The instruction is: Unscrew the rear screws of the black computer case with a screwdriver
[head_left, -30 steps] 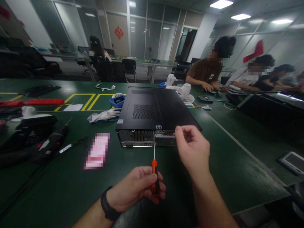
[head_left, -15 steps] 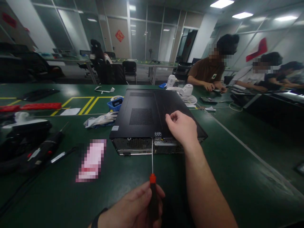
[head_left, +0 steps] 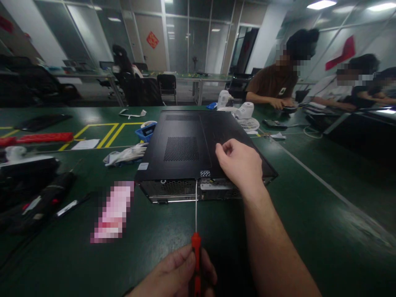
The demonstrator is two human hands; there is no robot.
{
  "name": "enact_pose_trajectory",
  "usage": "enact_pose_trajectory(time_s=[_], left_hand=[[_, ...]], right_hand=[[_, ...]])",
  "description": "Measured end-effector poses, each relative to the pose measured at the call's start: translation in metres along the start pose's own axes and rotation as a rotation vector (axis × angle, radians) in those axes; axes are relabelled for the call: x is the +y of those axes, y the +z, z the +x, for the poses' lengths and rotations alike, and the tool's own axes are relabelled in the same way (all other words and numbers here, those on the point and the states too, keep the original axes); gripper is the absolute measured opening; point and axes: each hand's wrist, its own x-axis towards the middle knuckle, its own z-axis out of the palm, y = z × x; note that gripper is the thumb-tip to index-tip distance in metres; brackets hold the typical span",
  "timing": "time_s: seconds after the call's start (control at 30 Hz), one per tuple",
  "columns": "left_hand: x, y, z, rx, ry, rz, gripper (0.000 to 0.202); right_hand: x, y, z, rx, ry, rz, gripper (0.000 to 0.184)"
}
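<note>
A black desktop computer case (head_left: 188,144) lies flat on the green table (head_left: 309,231), its rear panel facing me. My left hand (head_left: 176,274) grips the red handle of a long screwdriver (head_left: 196,222); the thin shaft reaches to the top edge of the rear panel. My right hand (head_left: 239,165) rests on the case's top cover near its rear edge, fingers curled loosely, with nothing visible in them.
White gloves (head_left: 123,154) and a blue tray (head_left: 145,132) lie left of the case. A black electric driver (head_left: 43,198) and other dark tools sit far left, a pink blurred card (head_left: 113,212) nearer. A white fan (head_left: 246,117) stands behind. Several people work at the right.
My right hand rose from the rear panel onto the top cover. My left hand with the screwdriver drew back toward me and lower in view; the view shifted closer.
</note>
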Motion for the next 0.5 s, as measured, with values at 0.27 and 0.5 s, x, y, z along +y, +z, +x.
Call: enact_pose_trajectory(time_s=[0.27,0.5], left_hand=[[-0.0019,0.0023,-0.0011,0.029,0.036,-0.046,0.024],[0.0021,0.0098,-0.0011,0.075,0.003,-0.105,0.027]], right_hand=[[-0.0016,-0.0028,-0.0013,-0.006,-0.002,-0.022,0.032],[-0.0026,-0.0021,-0.0011,-0.002,0.000,-0.020,0.032]])
